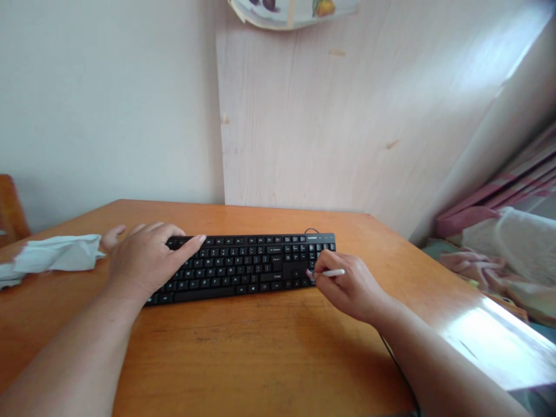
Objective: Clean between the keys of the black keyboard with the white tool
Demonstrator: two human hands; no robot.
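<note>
In the head view, the keyboard [226, 269] lies on the table [243, 353]; the right hand [347, 286] pinches a white stick [333, 272] over its right-hand keys, seemingly working there. The left hand [141, 258] lies over its left end, grip unclear; the next move calls for steadiness.
</note>
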